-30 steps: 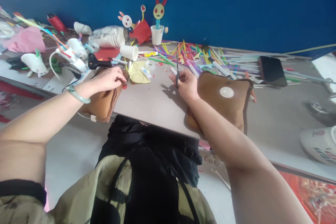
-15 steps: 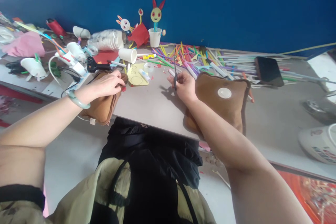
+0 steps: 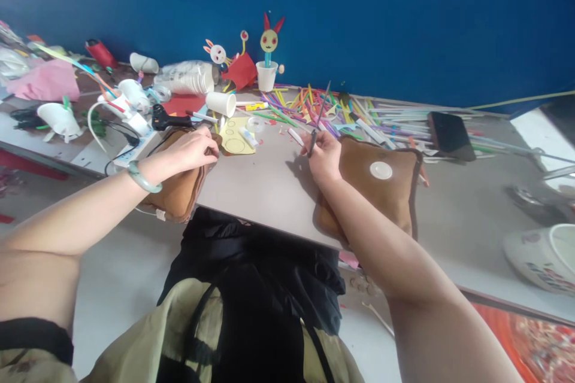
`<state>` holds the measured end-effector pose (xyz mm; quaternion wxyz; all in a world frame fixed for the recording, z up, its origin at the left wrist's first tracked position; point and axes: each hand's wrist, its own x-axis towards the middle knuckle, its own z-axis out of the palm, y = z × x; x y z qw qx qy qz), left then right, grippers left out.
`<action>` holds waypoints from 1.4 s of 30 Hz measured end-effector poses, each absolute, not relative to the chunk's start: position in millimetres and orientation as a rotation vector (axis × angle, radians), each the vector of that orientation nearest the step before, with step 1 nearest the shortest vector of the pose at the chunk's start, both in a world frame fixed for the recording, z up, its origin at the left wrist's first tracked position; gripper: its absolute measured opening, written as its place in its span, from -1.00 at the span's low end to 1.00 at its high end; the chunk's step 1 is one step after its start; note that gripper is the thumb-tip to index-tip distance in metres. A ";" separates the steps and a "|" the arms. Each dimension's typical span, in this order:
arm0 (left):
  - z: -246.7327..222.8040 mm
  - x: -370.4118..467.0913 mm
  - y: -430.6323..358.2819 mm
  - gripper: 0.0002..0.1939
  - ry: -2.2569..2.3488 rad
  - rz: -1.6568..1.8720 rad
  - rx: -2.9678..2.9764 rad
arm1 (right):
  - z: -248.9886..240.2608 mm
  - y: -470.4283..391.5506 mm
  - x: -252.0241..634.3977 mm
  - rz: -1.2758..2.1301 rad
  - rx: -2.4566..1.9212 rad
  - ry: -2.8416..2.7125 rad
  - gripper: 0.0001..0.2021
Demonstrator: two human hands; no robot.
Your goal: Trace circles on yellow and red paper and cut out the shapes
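Note:
My right hand (image 3: pixel 324 152) is closed on dark scissors (image 3: pixel 320 114), their blades pointing up and away from me. Its wrist rests by a brown cushion (image 3: pixel 377 191) that has a white round disc (image 3: pixel 381 170) on it. Over a second brown cushion (image 3: pixel 182 191) at the left, my left hand (image 3: pixel 197 148) is closed with curled fingers; whatever it pinches is too small to make out. Just beyond that hand lies a yellow sheet (image 3: pixel 233 142) with circles drawn on it. A white marker (image 3: pixel 295 136) lies beside the scissors hand.
Colourful sticks (image 3: pixel 309 102) lie along the blue wall. A phone (image 3: pixel 450 134) and a bowl (image 3: pixel 539 257) are at the right. Paper cups (image 3: pixel 220 103), a black glue gun (image 3: pixel 168 117), a power strip (image 3: pixel 130 146) and a rabbit figure in a cup (image 3: pixel 266 76) stand or lie further left.
The scissors have tilted to the right in my right hand. A red piece seen by my left fingers is no longer visible. The view has shifted slightly.

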<state>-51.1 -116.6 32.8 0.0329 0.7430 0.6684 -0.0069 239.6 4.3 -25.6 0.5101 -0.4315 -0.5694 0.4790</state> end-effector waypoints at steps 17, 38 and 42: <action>18.5 -17.5 -23.9 -0.76 1.790 -0.035 2.601 | -20.7 10.1 246.8 1.101 -1.062 -1.230 -0.63; 30.2 -40.4 -93.4 -0.46 2.050 -0.181 2.387 | -11.7 17.9 254.8 1.038 -1.036 -1.118 -0.54; 20.1 -55.7 -112.5 -0.51 2.044 0.087 2.328 | -15.2 18.9 253.9 1.047 -1.036 -1.123 -0.55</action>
